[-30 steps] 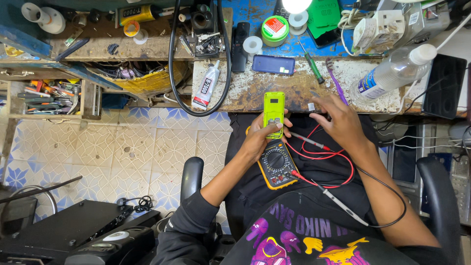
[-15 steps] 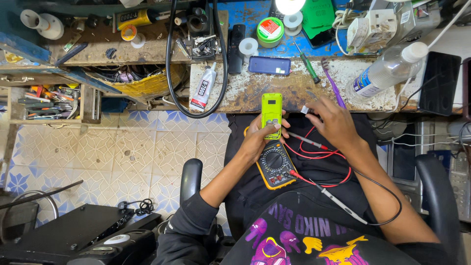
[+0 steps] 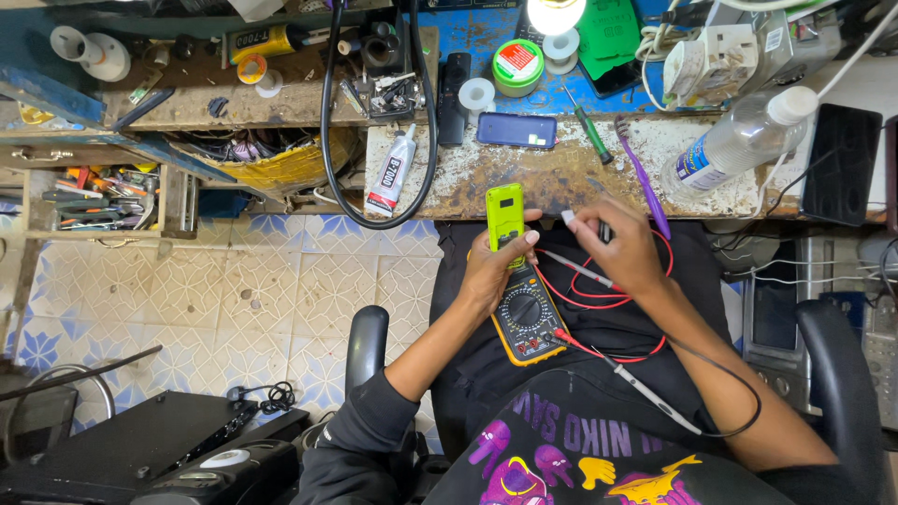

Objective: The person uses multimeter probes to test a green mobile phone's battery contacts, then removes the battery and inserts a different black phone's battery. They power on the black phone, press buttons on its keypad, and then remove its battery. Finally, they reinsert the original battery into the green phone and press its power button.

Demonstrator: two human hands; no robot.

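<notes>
Left hand (image 3: pixel 493 269): fingers wrapped around a lime-green handset (image 3: pixel 505 214), thumb laid across its lower part, the handset upright at the near edge of the tabletop (image 3: pixel 552 178) and directly above the multimeter. Right hand (image 3: pixel 625 251): fingers pinched narrow on a small pale-tipped part (image 3: pixel 568 217) just right of the handset; what lies under the palm cannot be told. Yellow-cased multimeter (image 3: pixel 527 323): on the lap, dial up, tilted, touching the heel of the left hand. Red test lead (image 3: pixel 599 297): looped over the lap beneath the right hand, one probe (image 3: pixel 580 269) running between the two hands. Second probe (image 3: pixel 645 391): loose on the dark shirt, its black lead (image 3: pixel 739 393) curling by the right forearm. Tabletop, worn and flaking: dark phone (image 3: pixel 515 130) face up; white glue tube (image 3: pixel 393 171); green-handled screwdriver (image 3: pixel 587 131); purple toothbrush (image 3: pixel 644 176); clear plastic bottle (image 3: pixel 739 140) on its side at right; round green tin (image 3: pixel 518 64); rolls of white tape (image 3: pixel 477 95); black hose (image 3: pixel 379 140) hanging in a loop over the front edge. Left of the seat: patterned tile floor (image 3: pixel 234 299), open drawer of hand tools (image 3: pixel 89 187). Chair armrests (image 3: pixel 367 341) either side of the person
</notes>
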